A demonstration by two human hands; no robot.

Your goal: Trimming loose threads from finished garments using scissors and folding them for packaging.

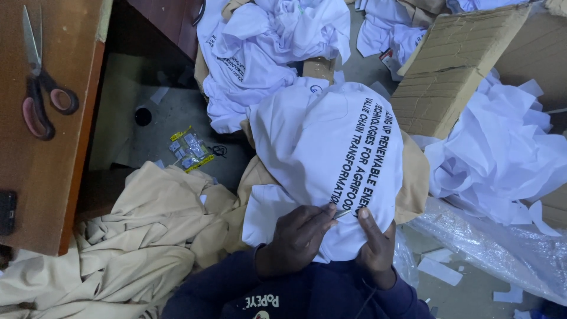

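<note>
A white shirt (319, 147) with black printed lettering lies spread over my lap, on top of beige cloth. My left hand (295, 239) pinches a thin metal tool (341, 213) whose tip rests at the lower end of the lettering. My right hand (375, 245) grips the shirt's near edge just right of the tool, thumb pressed on top of the fabric and fingers hidden under it. My dark blue sleeves fill the bottom of the view.
A wooden table (53, 177) at left carries scissors (38, 88) and a dark phone (6, 212). Beige cloth (136, 248) is heaped below it. More white shirts (266, 47) lie ahead, with a cardboard box (455, 65), white paper (502, 147) and a plastic sheet (502, 248) at right.
</note>
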